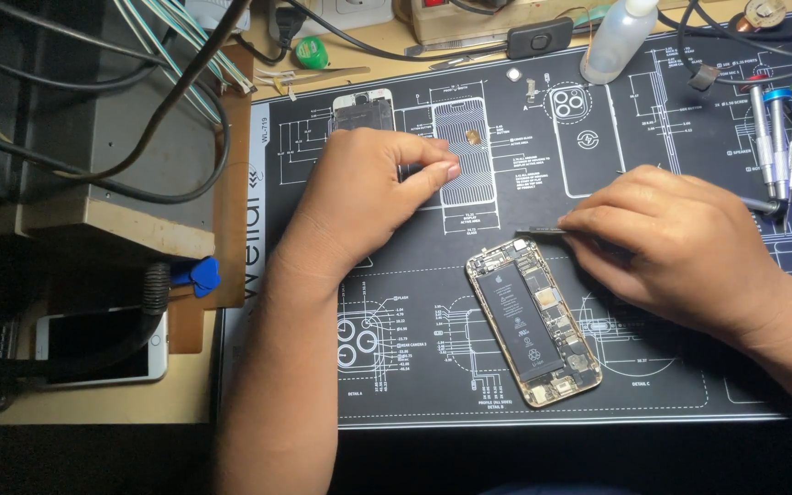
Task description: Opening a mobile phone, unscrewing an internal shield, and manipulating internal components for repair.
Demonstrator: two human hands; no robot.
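Head view looks down on a dark work mat [653,385] printed with white diagrams, lying on the table. An opened phone [534,323] lies on the mat between the two forearms, its back shell down and its insides up: a long black battery and small metal parts show. Its long axis runs diagonally, the top end pointing up-left toward the hands and the bottom end down-right toward the mat's near edge.

The right hand [680,243] rests on the mat just right of the phone's top end. Its grip is clamped on a thin dark tool [543,231], whose tip sticks out leftward and hovers just above the phone's upper corner; whether it touches cannot be told.

The left hand [368,197] lies farther up the mat, apart from the phone. Its thumb and forefinger are pinched together on something small and dark that is too hidden to name.

Three screwdrivers [779,137] with coloured caps lie at the mat's right side. A white bottle [618,38] stands at the far edge. A second phone [103,348] lies off the mat at the left.
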